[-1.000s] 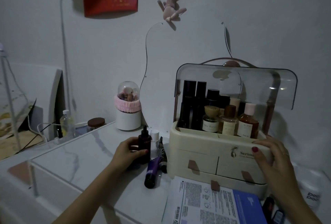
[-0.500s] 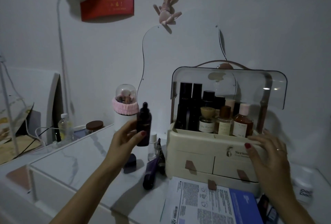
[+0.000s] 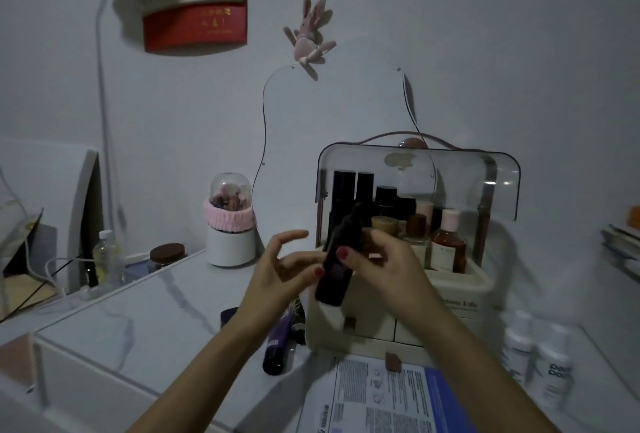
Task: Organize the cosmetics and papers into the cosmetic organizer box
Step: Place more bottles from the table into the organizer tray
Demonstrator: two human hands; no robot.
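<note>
A dark dropper bottle [image 3: 335, 268] is held tilted in the air just in front of the organizer [image 3: 460, 297], its cap leaning toward the open top compartment. The right hand [image 3: 388, 261] grips the bottle's body, thumb on the near side and fingers [image 3: 372, 236] curled round the far side. The left hand [image 3: 277, 269] is at the bottle's left side; its thumb tip seems to touch the glass while its fingers [image 3: 291, 235] are spread loose, so whether it truly grips cannot be told through the motion blur. The organizer stands on the desk [image 3: 138, 321] with its clear lid [image 3: 450, 172] raised, and its top compartment holds upright bottles [image 3: 446, 245]. Left of the organizer's base a purple tube [image 3: 278, 342] lies on the desk, partly under the left wrist. In front of the organizer lies a printed paper [image 3: 381, 398], touching its lower edge. Right of the organizer stand two white bottles [image 3: 540, 360]. Further left of the organizer, near the wall, stands a white holder [image 3: 230, 242] with a pink band and clear dome.
</note>
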